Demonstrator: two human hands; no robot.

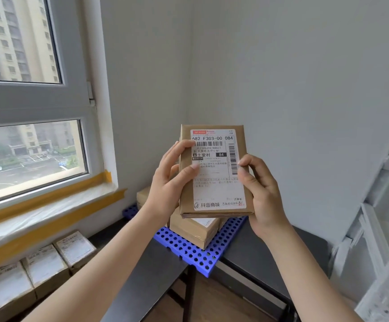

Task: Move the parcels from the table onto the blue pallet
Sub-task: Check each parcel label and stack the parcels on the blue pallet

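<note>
A flat brown cardboard parcel [214, 182] with a white shipping label is held up in the air, label facing me. My left hand [172, 180] grips its left edge, thumb and fingers over the label. My right hand [258, 194] grips its right edge. Below it lies the blue perforated pallet [189, 249] on a dark table [254, 245]. Another brown parcel [196, 231] sits on the pallet, and a further one [143, 196] shows behind my left wrist. Three labelled parcels [42, 268] lie in a row at the lower left.
A window [30, 159] with yellow-taped sill fills the left. Grey walls meet in a corner behind the pallet. A white metal rack [379, 228] stands at the right. The dark table's leg [189, 293] and wooden floor show below.
</note>
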